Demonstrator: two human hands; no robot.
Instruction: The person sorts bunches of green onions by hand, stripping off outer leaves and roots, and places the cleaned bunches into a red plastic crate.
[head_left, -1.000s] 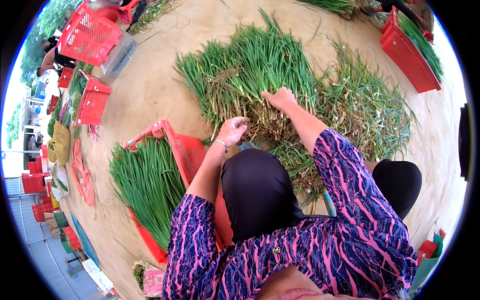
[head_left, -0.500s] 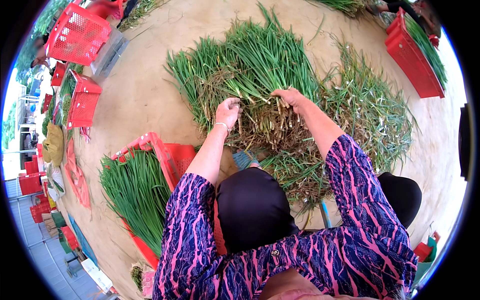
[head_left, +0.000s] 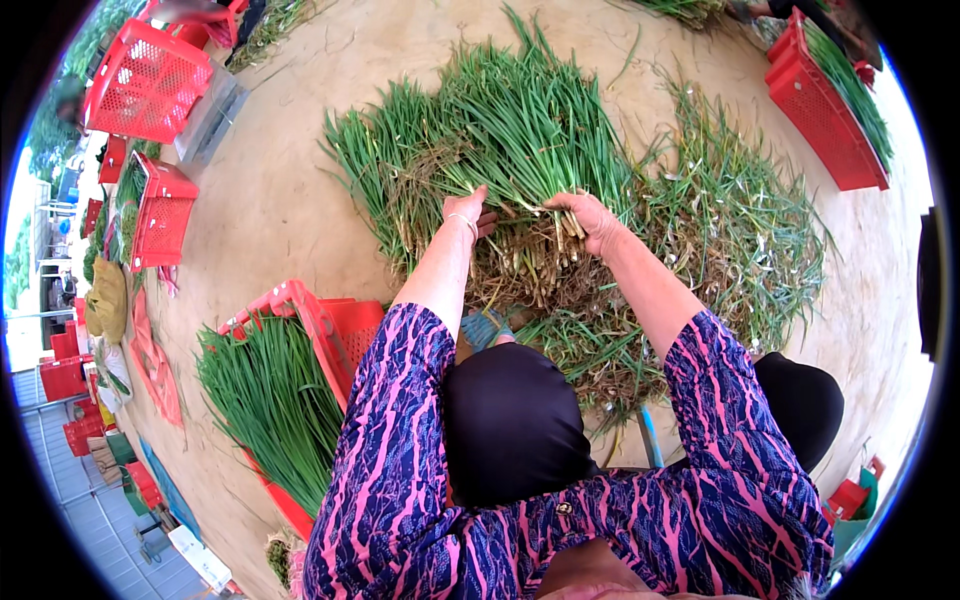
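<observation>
A large pile of green chives (head_left: 540,130) lies on the ground in front of me, leaves pointing away and pale, root-end stalks towards me. My right hand (head_left: 590,218) is closed on some chives near their pale lower ends, at the pile's near edge. Just left of it, my left hand (head_left: 470,213) is held with thumb and fingers apart, close to the stalks, and nothing shows in it. Brown roots and cut ends (head_left: 530,262) hang below and between both hands. Trimmed leaves and dry scraps (head_left: 740,210) are heaped to the right.
A red crate (head_left: 350,335) beside my left arm holds long, neat chives (head_left: 270,400). More red crates stand at the far left (head_left: 165,215) and far right (head_left: 825,120). A blue leg or bar (head_left: 650,437) shows near my knee. A person is partly visible at the upper right.
My left hand has turned and its fingers have spread, moving slightly right and forward. My right hand stays on the chives, shifted only a little.
</observation>
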